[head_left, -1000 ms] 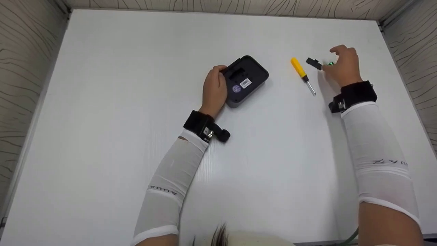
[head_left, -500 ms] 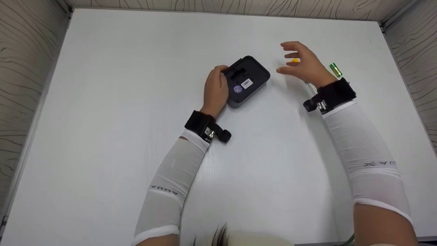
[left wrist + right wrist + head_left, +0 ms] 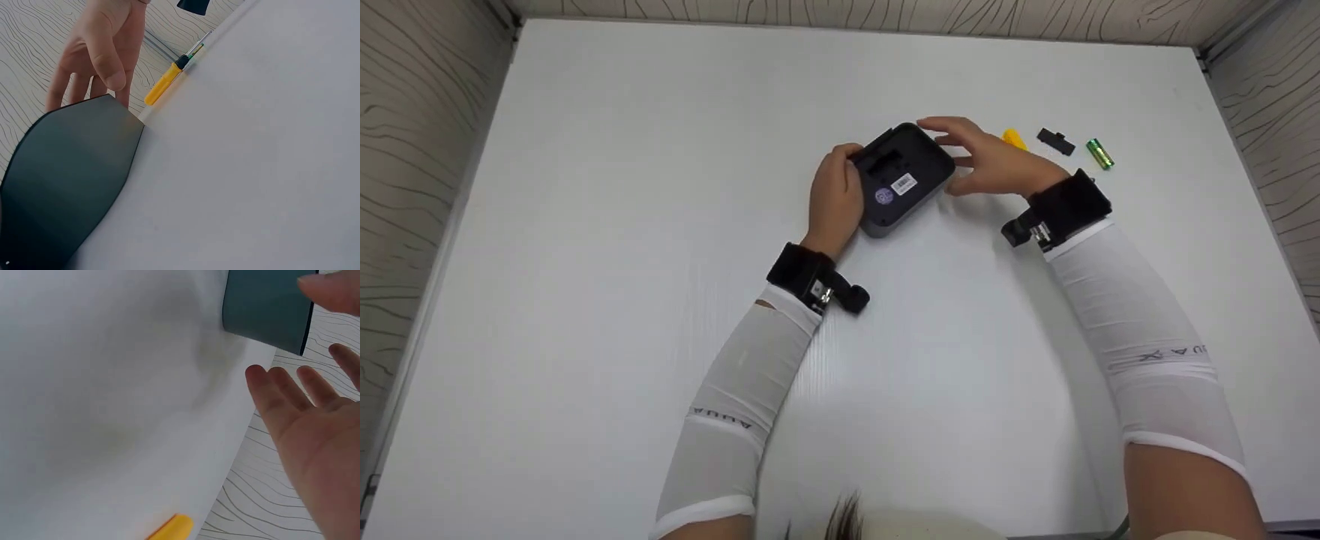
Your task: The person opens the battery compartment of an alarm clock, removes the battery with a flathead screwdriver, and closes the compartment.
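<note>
A dark, rounded box-shaped device [image 3: 919, 154] lies with its underside up, showing a recessed compartment, a barcode label and a round purple sticker. My left hand [image 3: 834, 195] grips its left side, the fingers curled over the far edge. At the opposite end my right hand [image 3: 997, 160] spreads its fingers and thumb around the corner. In the right wrist view the fingers of this hand [image 3: 315, 433] stand apart from the device [image 3: 267, 306]; whether the thumb touches it, I cannot tell.
Behind the right hand lies a yellow-handled screwdriver [image 3: 1014, 139], its shaft hidden in the head view. A small black battery cover [image 3: 1056, 142] and a green battery [image 3: 1100, 154] lie to its right on the white table [image 3: 622, 225]. Wood-patterned panels [image 3: 885, 13] border the table.
My right hand has moved left from beside the battery cover and battery, over the screwdriver, to the device's right end. The left hand has kept its grip with barely any movement.
</note>
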The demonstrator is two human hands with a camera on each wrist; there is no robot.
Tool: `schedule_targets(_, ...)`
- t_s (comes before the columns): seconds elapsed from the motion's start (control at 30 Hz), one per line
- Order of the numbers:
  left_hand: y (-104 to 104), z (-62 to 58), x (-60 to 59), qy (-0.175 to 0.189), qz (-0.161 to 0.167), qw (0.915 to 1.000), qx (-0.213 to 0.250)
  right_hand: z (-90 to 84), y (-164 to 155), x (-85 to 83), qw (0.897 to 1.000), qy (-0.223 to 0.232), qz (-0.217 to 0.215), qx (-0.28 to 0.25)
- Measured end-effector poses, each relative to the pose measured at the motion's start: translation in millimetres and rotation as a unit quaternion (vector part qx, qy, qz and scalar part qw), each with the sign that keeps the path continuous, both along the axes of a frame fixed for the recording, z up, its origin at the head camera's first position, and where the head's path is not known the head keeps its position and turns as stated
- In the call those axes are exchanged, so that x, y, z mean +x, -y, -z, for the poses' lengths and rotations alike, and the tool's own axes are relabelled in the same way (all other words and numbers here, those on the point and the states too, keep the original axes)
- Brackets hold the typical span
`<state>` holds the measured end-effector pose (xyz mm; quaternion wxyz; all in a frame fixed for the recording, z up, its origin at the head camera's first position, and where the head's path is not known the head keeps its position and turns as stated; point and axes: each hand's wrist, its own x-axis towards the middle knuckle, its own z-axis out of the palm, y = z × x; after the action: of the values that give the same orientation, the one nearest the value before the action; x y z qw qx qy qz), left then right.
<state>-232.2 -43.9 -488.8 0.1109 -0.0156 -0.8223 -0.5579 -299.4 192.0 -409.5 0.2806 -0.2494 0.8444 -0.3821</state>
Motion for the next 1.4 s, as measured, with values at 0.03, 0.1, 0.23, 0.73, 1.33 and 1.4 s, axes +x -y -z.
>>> schedule_targets(0.03, 0, 0.3, -0.2, 0.0, -0.001, 1.0, -0.001, 0.1, 3, -0.1, 1.0, 0.002, -0.005, 0.009)
schedule_targets(0.1, 0, 1.1, -0.7, 0.0, -0.002, 1.0, -0.002, 0.8, 7, -1.2, 1.0, 0.0, -0.014, 0.023)
schedule_targets(0.23, 0, 0.9, -0.3, 0.003, -0.003, 1.0, -0.004, 3.2, 13, -3.5, 0.998, -0.008, -0.019, 0.051)
schedule_targets(0.73, 3, -2.1, 3.0, 0.003, -0.004, 0.9999, -0.01, -0.8, 24, -11.2, 0.992, -0.012, -0.052, 0.118)
schedule_targets(1.33, 5, -0.9, 3.9, 0.003, -0.011, 0.9999, 0.004, -0.5, 25, -3.1, 0.992, -0.044, -0.032, 0.115)
schedule_targets(1.4, 6, -0.9, 3.3, 0.004, -0.016, 0.9998, 0.008, -0.8, 25, -0.9, 0.991, -0.058, -0.031, 0.12)
